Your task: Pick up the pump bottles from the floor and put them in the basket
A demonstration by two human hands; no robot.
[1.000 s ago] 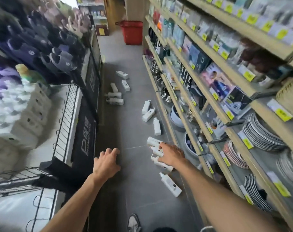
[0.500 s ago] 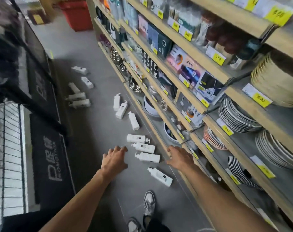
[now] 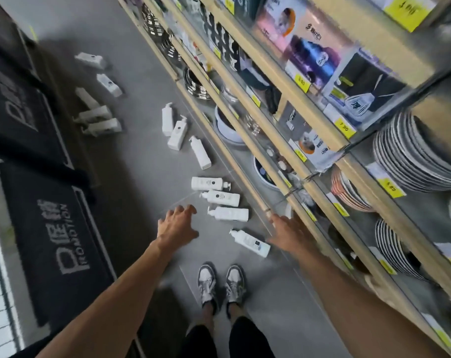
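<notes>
Several white pump bottles lie scattered on the grey floor of a shop aisle. The nearest bottle lies between my two hands, just ahead of my shoes. Three more lie side by side beyond it, the closest of them to the right of my left hand. That hand reaches down with its fingers spread and holds nothing. My right hand hangs with straight fingers by the edge of the bottom shelf, empty too. Further bottles and a cluster lie up the aisle. No basket is in view.
Wooden shelving with stacked plates, bowls and boxed goods runs along the right. A black display stand with "PROMOTION" lettering lines the left. My two shoes stand on the floor between them.
The view has tilted down, so the red basket at the aisle's far end has left the frame. Both hands have dropped lower toward the nearest bottles, and my shoes have come into view.
</notes>
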